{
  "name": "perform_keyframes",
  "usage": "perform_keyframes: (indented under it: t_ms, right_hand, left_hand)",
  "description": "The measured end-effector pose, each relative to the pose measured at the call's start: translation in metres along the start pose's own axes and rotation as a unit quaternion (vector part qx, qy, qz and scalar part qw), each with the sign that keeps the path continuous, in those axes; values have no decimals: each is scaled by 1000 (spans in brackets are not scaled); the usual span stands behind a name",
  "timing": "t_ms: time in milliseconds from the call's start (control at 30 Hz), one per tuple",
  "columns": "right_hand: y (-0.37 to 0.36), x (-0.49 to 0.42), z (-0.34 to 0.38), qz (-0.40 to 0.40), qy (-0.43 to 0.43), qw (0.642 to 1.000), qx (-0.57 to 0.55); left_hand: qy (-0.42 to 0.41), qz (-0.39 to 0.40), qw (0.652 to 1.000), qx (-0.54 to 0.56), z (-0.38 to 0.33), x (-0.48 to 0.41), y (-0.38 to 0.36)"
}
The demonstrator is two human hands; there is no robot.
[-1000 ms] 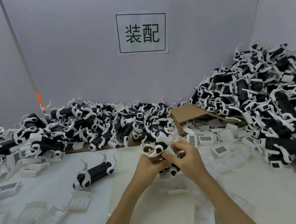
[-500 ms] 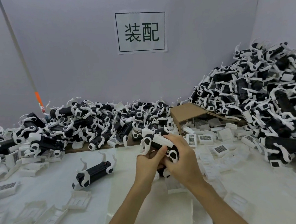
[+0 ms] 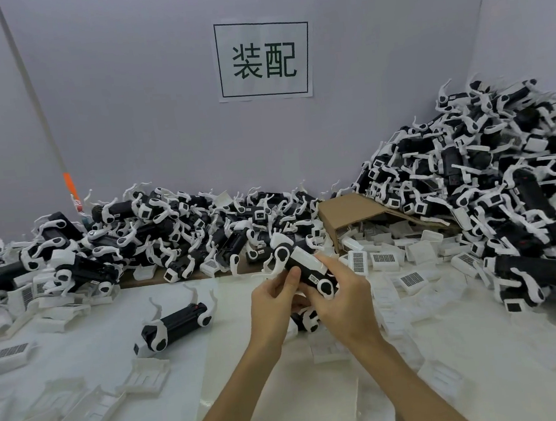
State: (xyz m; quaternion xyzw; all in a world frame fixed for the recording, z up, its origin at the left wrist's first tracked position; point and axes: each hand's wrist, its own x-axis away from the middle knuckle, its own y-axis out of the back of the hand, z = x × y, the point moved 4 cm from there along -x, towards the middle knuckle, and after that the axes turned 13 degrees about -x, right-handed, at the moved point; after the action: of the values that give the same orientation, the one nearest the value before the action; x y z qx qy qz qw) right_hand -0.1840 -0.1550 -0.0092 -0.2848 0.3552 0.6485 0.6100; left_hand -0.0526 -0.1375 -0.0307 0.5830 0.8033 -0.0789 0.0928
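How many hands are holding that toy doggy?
2. The left hand pinches the dog at its left end, thumb on top; the right hand grips its right end. No other hand shows.

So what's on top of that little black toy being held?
A white cover lies along the top of the toy. The right hand curls over its end, and the left hand grips the side. Whatever sits beneath the cover is hidden.

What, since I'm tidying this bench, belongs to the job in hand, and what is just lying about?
In hand: toy dog, white cover on it, left hand, right hand.
Lying about: lone dog, dog heaps, cardboard box, loose covers, wall sign.
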Motion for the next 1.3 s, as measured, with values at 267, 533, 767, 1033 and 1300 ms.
perform_keyframes:
  t_ms: [267, 533, 767, 1033, 1300]
  right_hand:
    - [-10, 1, 0, 66, -29, 997, -36]
    - [-6, 1, 1, 18, -97, 991, -88]
    - [-6, 1, -16, 99, -215, 961, -142]
    - [-6, 2, -13, 96, -196, 969, -114]
    - [-11, 5, -5, 67, -180, 972, -135]
  left_hand:
    - [72, 52, 989, 122, 1, 2, -2]
    - [32, 128, 981, 144, -6, -1, -2]
    - [26, 159, 982, 95, -1, -3, -1]
    - [20, 131, 991, 32, 5, -6, 2]
    - [9, 128, 990, 54, -2, -2, 2]
